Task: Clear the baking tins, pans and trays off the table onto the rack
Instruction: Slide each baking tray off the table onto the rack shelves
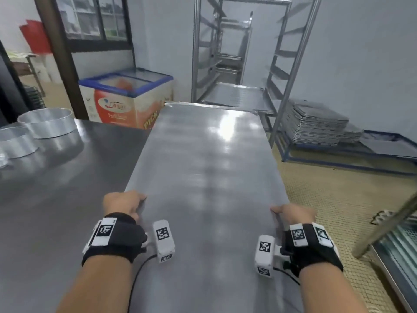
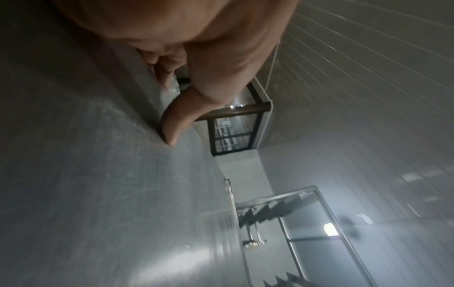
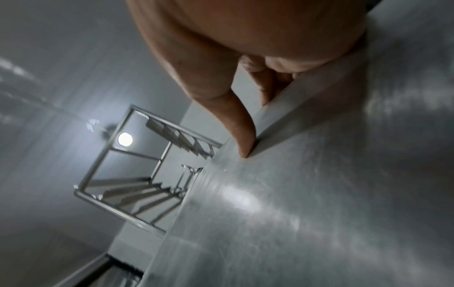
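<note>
- Rack [image 1: 239, 53]: tall steel frame with angled side runners, standing straight ahead, past the tray's far end. Its runners are bare apart from one sheet low down.
- Desk [image 1: 67, 177]: steel top at the left, running under the tray's left side.
- Tray [image 1: 209, 166]: large flat metal sheet, held roughly level and lengthwise, its far end pointing at the rack and near the runners. It juts out past the desk over the tiled floor. Judged stiff and fairly light for its size, but smooth and slippery, with a thin rim. Best taken by the two long edges near the nearer end, as it is now. The long overhang will likely tip down if the grip slackens.
- Round tins [image 1: 45, 125]: two shiny rings standing on the desk at far left, well apart from the tray; not yet cleared.
- Left hand [image 1: 123, 204]: grips the tray's left edge, knuckles up, thumb [image 2: 176, 124] pressed along the rim, fingers tucked beneath.
- Right hand [image 1: 293, 214]: grips the right edge likewise, thumb [image 3: 240, 132] on the rim, fingers curled under. Both forearms reach forward, about parallel.
</note>
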`<state>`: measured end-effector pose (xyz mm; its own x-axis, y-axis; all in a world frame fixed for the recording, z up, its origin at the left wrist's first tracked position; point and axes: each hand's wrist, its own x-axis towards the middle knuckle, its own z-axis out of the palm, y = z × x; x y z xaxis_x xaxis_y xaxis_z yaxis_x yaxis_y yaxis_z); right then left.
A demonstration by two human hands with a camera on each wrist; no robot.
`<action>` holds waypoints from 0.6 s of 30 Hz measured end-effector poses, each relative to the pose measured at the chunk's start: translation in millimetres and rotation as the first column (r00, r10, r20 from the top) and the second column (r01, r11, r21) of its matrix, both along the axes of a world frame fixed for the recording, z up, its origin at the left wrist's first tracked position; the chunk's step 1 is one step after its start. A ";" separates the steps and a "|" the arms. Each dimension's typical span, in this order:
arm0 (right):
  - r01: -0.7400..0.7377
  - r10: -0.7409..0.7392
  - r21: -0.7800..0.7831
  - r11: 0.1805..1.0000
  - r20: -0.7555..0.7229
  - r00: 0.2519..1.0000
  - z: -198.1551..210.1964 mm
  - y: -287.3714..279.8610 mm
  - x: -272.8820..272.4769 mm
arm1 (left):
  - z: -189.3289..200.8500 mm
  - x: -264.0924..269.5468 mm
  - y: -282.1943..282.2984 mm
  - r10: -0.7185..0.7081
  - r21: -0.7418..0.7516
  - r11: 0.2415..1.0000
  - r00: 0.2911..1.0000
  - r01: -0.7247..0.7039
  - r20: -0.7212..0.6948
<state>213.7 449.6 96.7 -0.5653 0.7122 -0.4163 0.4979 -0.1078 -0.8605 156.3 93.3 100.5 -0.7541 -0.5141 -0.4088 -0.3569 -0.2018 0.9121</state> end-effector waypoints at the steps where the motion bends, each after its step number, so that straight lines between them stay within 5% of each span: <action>1: 0.013 -0.013 -0.008 1.000 -0.005 1.000 6.7 2.1 2.9 | 8.0 -3.7 4.3 -0.026 0.006 1.000 1.000 0.026 -0.010; 10: 0.077 -0.075 0.037 0.996 -0.050 0.996 46.5 34.5 -13.0 | 47.4 -73.5 42.9 -0.166 -0.010 0.986 0.981 0.166 -0.104; 18: 0.080 -0.080 0.043 0.996 -0.013 0.997 49.5 68.4 -97.6 | 65.8 -163.2 77.6 -0.195 -0.098 0.977 0.977 0.187 -0.087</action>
<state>116.0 518.0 146.2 -0.5103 0.7726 -0.3777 0.4793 -0.1092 -0.8708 -6.9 171.0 166.3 -0.8750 -0.3879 -0.2896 -0.2917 -0.0549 0.9549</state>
